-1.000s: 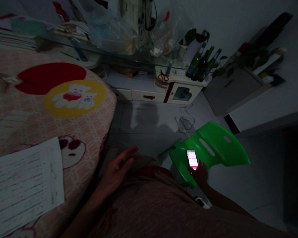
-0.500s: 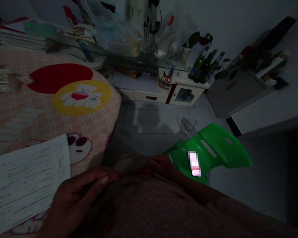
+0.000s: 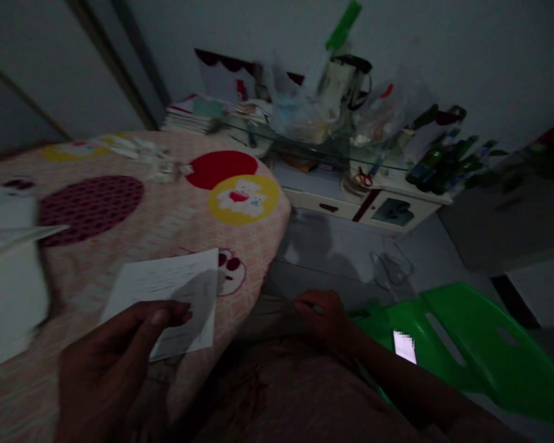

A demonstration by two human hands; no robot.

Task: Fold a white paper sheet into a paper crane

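Observation:
My left hand point(image 3: 115, 354) is over the table's near edge, thumb pressed against curled fingers. It hovers in front of a written sheet of paper point(image 3: 184, 283) and casts a shadow on it. Whatever the pinch holds, if anything, is too dark to make out. My right hand point(image 3: 321, 311) rests low by my lap, fingers loosely curled in, with nothing visible in it. Beside that forearm stands a green plastic chair point(image 3: 480, 338) with a lit phone point(image 3: 405, 346) on its seat. An open notebook or stack of paper point(image 3: 12, 295) lies at the table's left.
A pink patterned cloth point(image 3: 175, 215) covers the table; a bundle of white strips point(image 3: 154, 157) lies on it. Behind is a low cabinet point(image 3: 390, 209) bearing plastic bags point(image 3: 300, 114), red-handled scissors point(image 3: 363, 177) and several green bottles point(image 3: 436, 160). A thin cable point(image 3: 392, 271) lies on the floor.
My view has swung left, bringing more of the table and the left papers into sight. My left hand stays pinched and now overlaps the written sheet; the right stays by my lap.

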